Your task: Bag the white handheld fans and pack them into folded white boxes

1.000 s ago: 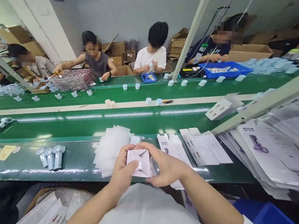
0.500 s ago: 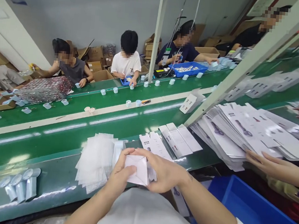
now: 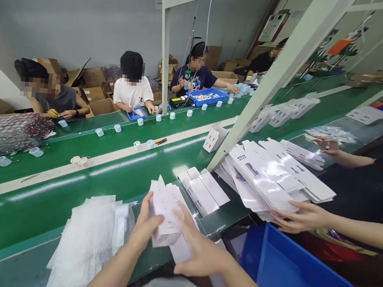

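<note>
My left hand (image 3: 144,229) grips a small white carton (image 3: 164,212) from its left side, holding it upright over the near edge of the green conveyor belt (image 3: 84,183). My right hand (image 3: 198,251) lies against the carton's right side with fingers stretched out and spread. A pile of clear plastic bags (image 3: 89,237) lies just left of my hands. Flat white carton blanks (image 3: 204,191) lie on the belt edge just beyond the carton.
A neighbour's hand (image 3: 297,216) rests on a large stack of flat printed cartons (image 3: 269,175) at right. A blue bin (image 3: 297,278) sits below at bottom right. A slanted white frame post (image 3: 259,96) crosses the belt. Several people work across the belt among small cups (image 3: 137,145).
The view has swung right and the silver parts at left have left the frame. The carton went from being folded between both hands to upright in my left hand; my right hand's fingers opened.
</note>
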Demonstrator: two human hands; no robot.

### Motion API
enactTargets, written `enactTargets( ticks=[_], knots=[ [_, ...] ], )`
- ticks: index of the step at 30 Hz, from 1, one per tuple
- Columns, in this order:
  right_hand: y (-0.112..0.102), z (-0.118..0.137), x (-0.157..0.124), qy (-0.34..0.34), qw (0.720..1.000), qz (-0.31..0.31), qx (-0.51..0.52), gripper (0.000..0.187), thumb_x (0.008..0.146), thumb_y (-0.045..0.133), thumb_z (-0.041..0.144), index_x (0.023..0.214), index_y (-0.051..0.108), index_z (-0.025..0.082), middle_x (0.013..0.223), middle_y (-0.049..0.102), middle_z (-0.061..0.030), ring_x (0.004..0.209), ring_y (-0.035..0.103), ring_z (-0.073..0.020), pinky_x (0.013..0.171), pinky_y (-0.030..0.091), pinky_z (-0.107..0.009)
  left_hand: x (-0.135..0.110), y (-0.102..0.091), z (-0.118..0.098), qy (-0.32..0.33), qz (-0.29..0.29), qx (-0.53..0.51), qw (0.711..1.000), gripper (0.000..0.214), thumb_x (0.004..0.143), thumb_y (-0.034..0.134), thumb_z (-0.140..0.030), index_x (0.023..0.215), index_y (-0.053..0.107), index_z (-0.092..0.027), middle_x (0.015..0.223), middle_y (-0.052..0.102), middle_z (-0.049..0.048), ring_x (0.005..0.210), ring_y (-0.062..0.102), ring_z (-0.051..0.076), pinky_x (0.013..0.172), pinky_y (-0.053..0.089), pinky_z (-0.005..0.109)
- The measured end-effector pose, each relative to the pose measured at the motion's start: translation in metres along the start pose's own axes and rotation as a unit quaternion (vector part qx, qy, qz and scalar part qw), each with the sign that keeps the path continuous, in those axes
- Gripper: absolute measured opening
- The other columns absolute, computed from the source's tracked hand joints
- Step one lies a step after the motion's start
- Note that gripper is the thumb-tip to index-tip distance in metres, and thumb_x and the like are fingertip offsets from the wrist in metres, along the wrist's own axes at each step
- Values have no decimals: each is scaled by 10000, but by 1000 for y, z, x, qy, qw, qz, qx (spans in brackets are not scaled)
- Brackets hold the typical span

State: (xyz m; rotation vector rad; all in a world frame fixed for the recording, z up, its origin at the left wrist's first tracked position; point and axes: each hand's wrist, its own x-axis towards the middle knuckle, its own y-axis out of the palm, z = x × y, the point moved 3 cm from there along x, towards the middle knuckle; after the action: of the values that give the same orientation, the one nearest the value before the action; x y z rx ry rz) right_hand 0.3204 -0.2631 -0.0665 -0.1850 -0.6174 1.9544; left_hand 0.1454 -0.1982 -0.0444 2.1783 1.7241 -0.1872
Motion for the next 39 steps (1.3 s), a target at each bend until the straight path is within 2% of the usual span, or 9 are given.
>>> enactTargets(
  ticks=[4, 8, 12, 17, 21, 24, 27, 35, 39],
  knots=[
    [-48, -56, -5, 208, 946, -145, 201, 821, 886, 479, 649, 1499, 45, 317, 1512, 313, -179, 1330, 472, -293, 971, 497, -516, 28, 74, 8, 149, 56, 180, 971, 897, 602, 841, -318, 1373, 406, -170, 1603, 39, 192, 1487, -18, 378, 1193, 17, 519],
    [-98, -96, 0, 323, 882, -255, 230, 779, 797, 640, 606, 1407, 289, 273, 1257, 590, -121, 1050, 662, -275, 866, 573, -465, 38, 119, 33, 167, 171, 172, 956, 964, 576, 866, -444, 1382, 408, -180, 1582, 106, 209, 1473, 33, 416, 1179, 61, 569],
    [-152, -141, -3, 403, 830, -296, 246, 717, 749, 720, 527, 1336, 430, 235, 1185, 662, -132, 966, 688, -282, 785, 596, -413, 45, 83, 74, 101, 102, 217, 966, 465, 764, 701, -473, 1138, 588, -222, 1302, 509, 165, 1308, 382, 370, 1130, 209, 553],
    [-183, -166, 1, 440, 857, -263, 58, 492, 774, 682, 460, 1161, 610, 165, 1104, 692, -160, 1053, 643, -333, 903, 530, -483, 82, 22, 103, 48, 13, 411, 910, 555, 724, 729, -397, 1204, 553, -182, 1414, 449, 200, 1375, 277, 418, 1119, 176, 551],
    [-132, -129, 24, 296, 897, -289, -158, 413, 885, 524, 429, 1183, 595, 153, 1130, 655, -172, 1059, 618, -324, 932, 492, -498, 134, 11, 92, -3, 25, 587, 809, 676, 697, 753, -373, 1292, 488, -192, 1393, 469, 179, 1327, 339, 395, 1083, 229, 528],
    [-55, -119, 46, 352, 914, -100, -177, 406, 881, 565, 402, 1195, 580, 145, 1138, 662, -151, 1049, 644, -287, 894, 507, -396, 154, 14, 85, -29, 46, 627, 777, 751, 585, 834, -408, 1231, 538, -164, 1297, 510, 176, 1252, 395, 388, 1048, 276, 518],
    [-9, -128, 59, 423, 880, -40, -212, 413, 769, 722, 345, 1090, 613, 109, 1109, 660, -184, 1069, 637, -323, 878, 493, -366, 155, 16, 87, -40, 62, 653, 753, 722, 621, 811, -443, 1239, 540, -184, 1295, 494, 149, 1251, 391, 342, 1044, 294, 469],
    [0, -144, 59, 441, 870, -87, -203, 337, 799, 690, 269, 1097, 601, 138, 1144, 644, -149, 1090, 630, -267, 916, 468, -305, 142, 18, 93, -42, 96, 660, 744, 714, 725, 730, -355, 1368, 429, -284, 1437, 411, 79, 1321, 341, 280, 1068, 292, 417],
    [-2, -146, 63, 459, 860, -99, -201, 512, 696, 790, 306, 1107, 593, 74, 1122, 649, -209, 1075, 634, -334, 894, 488, -357, 141, 23, 89, -51, 100, 652, 750, 678, 713, 734, -307, 1335, 470, -245, 1450, 441, 72, 1325, 356, 280, 1084, 291, 423]
  ],
)
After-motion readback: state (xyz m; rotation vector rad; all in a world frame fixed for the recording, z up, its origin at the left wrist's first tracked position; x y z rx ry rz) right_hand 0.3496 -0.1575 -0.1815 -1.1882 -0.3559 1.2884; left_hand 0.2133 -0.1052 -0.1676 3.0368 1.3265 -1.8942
